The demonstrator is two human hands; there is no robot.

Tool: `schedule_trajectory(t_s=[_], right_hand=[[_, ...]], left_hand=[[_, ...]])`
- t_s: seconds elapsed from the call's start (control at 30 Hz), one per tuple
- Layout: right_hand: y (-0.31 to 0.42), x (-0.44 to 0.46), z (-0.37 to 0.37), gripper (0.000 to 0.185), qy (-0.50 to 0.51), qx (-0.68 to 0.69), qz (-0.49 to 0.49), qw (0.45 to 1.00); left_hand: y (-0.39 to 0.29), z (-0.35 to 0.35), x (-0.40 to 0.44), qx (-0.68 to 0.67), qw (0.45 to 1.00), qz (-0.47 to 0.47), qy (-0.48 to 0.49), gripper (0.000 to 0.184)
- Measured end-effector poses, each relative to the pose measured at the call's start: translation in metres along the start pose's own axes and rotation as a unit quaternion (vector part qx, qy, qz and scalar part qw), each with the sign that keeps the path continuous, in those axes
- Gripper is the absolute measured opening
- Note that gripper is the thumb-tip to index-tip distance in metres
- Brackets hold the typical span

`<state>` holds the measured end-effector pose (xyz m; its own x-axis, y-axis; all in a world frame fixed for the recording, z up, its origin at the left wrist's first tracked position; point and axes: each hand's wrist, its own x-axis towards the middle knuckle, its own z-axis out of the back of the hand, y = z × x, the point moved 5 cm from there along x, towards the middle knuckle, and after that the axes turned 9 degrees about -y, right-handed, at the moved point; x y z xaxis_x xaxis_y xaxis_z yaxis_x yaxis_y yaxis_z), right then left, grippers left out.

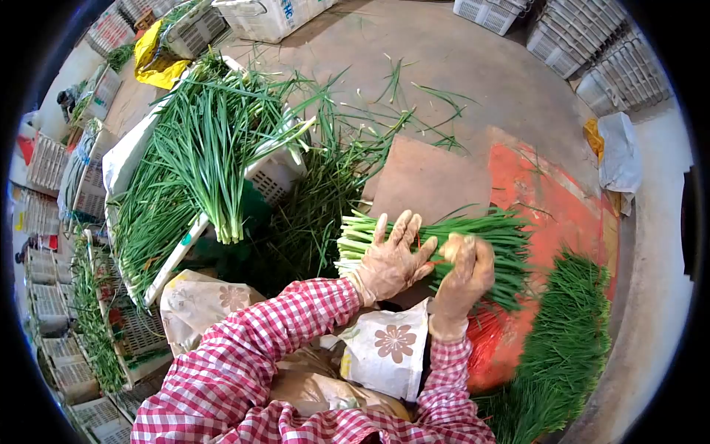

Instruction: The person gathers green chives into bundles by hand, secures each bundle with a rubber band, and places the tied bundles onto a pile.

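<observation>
A thick bunch of garlic chives (494, 248) lies across a brown board (429, 177), pale stem ends to the left and green leaves to the right. My left hand (392, 259), in a stained glove, presses on the stem side with its fingers spread. Over the middle of the bunch my right hand (464, 274), also gloved, is closed in a pinch. A thin red tie (441, 257) shows beside its fingers, partly hidden by them. Below that hand lies a heap of red ties (484, 337).
At left, a crate (277, 174) is heaped with loose chives (211, 140). More chives (566, 333) stand at right on a red surface (543, 207). Leaf scraps (318, 200) cover the floor. Stacked crates (577, 37) line the back right; other crates (66, 296) stand at far left.
</observation>
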<state>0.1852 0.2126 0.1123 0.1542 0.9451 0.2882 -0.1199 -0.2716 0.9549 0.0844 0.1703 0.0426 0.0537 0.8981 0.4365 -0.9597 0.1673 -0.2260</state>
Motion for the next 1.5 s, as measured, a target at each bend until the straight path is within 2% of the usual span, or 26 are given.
schedule_trajectory(t_s=[0.03, 0.07, 0.1, 0.17, 0.23, 0.3, 0.33, 0.37, 0.47, 0.57, 0.67, 0.8, 0.83, 0.9, 0.97, 1.0, 1.03, 1.1, 1.13, 1.17, 1.2, 1.27, 1.37, 1.43, 1.47, 1.5], right_hand=[[-0.002, 0.008, -0.01, 0.028, 0.006, -0.037, 0.079, 0.996], [-0.01, 0.014, -0.023, 0.028, 0.027, -0.024, 0.054, 0.998], [-0.007, 0.025, -0.037, 0.028, 0.04, -0.066, 0.12, 0.99], [-0.013, 0.05, -0.062, 0.025, 0.093, -0.133, 0.152, 0.975], [-0.01, 0.068, -0.065, 0.024, 0.177, -0.046, 0.089, 0.979], [0.022, 0.075, -0.036, 0.032, 0.069, -0.101, 0.22, 0.968], [0.032, 0.069, -0.019, 0.038, 0.066, -0.02, 0.152, 0.986], [0.043, 0.054, -0.002, 0.031, 0.047, 0.012, 0.106, 0.993], [-0.015, 0.004, 0.022, 0.028, 0.165, 0.064, -0.085, 0.981], [-0.085, -0.053, 0.002, 0.038, 0.325, 0.031, -0.344, 0.88], [-0.097, -0.078, -0.019, 0.039, 0.433, 0.097, -0.435, 0.783], [-0.134, -0.068, -0.029, 0.043, 0.278, 0.19, -0.498, 0.799], [-0.138, -0.071, -0.031, 0.043, 0.278, 0.192, -0.499, 0.798], [-0.14, -0.071, -0.031, 0.044, 0.269, 0.142, -0.407, 0.861], [-0.125, -0.069, -0.029, 0.045, 0.236, 0.2, -0.378, 0.872], [-0.122, -0.065, -0.026, 0.046, 0.224, 0.161, -0.287, 0.917], [-0.111, -0.06, -0.024, 0.047, 0.212, 0.118, -0.196, 0.95], [-0.089, -0.046, -0.014, 0.044, 0.236, 0.054, -0.161, 0.957], [-0.081, -0.037, -0.01, 0.041, 0.248, 0.025, -0.124, 0.96], [-0.072, -0.029, -0.007, 0.038, 0.258, -0.004, -0.086, 0.962], [-0.031, -0.012, -0.008, 0.031, 0.203, -0.117, 0.139, 0.962], [-0.034, -0.002, 0.002, 0.035, 0.286, -0.191, 0.254, 0.904], [-0.034, 0.01, 0.016, 0.035, 0.334, -0.218, 0.277, 0.874], [-0.041, 0.009, 0.026, 0.035, 0.325, -0.2, 0.239, 0.893], [-0.046, 0.008, 0.029, 0.035, 0.319, -0.19, 0.222, 0.902], [-0.051, 0.008, 0.03, 0.035, 0.306, -0.17, 0.196, 0.916]], left_hand=[[0.003, 0.008, 0.008, 0.005, 1.0, 0.013, 0.018, 0.046], [0.011, 0.006, 0.013, 0.01, 0.999, 0.033, 0.026, 0.043], [0.018, 0.002, 0.022, 0.013, 0.998, 0.05, 0.034, 0.041], [0.032, -0.001, 0.046, 0.002, 0.997, 0.074, 0.032, 0.033], [0.058, -0.025, 0.064, -0.029, 0.932, 0.256, 0.254, 0.039], [0.082, -0.046, 0.067, -0.08, 0.939, 0.276, 0.19, 0.046], [0.092, -0.056, 0.066, -0.099, 0.941, 0.287, 0.149, 0.048], [0.097, -0.056, 0.069, -0.134, 0.952, 0.227, 0.155, 0.044], [0.107, -0.071, 0.07, -0.221, 0.948, 0.22, 0.07, 0.038], [0.102, -0.066, 0.078, -0.182, 0.957, 0.182, 0.135, 0.033], [0.099, -0.062, 0.073, -0.202, 0.933, 0.265, 0.138, 0.033], [0.087, -0.065, 0.054, -0.174, 0.944, 0.241, 0.144, 0.043], [0.078, -0.058, 0.052, -0.144, 0.942, 0.23, 0.199, 0.047], [0.072, -0.052, 0.042, -0.198, 0.913, 0.258, 0.246, 0.042], [0.07, -0.04, 0.036, -0.32, 0.889, 0.243, 0.219, 0.04], [0.067, -0.038, 0.035, -0.32, 0.91, 0.189, 0.183, 0.039], [0.057, -0.017, 0.038, -0.469, 0.817, 0.283, 0.178, 0.04], [0.046, 0.003, 0.047, -0.59, 0.747, 0.27, 0.144, 0.045], [0.043, 0.012, 0.055, -0.59, 0.749, 0.269, 0.134, 0.045], [0.038, 0.022, 0.068, -0.643, 0.715, 0.253, 0.1, 0.046], [0.033, 0.033, 0.08, -0.694, 0.678, 0.233, 0.066, 0.047], [0.027, 0.05, 0.098, -0.712, 0.655, 0.247, 0.048, 0.047], [0.022, 0.045, 0.105, -0.742, 0.614, 0.268, 0.02, 0.049], [0.036, 0.011, 0.093, -0.781, 0.56, 0.277, -0.021, 0.052], [0.048, -0.026, 0.08, -0.815, 0.501, 0.291, -0.019, 0.052], [0.058, -0.037, 0.066, -0.787, 0.543, 0.288, -0.043, 0.05]])
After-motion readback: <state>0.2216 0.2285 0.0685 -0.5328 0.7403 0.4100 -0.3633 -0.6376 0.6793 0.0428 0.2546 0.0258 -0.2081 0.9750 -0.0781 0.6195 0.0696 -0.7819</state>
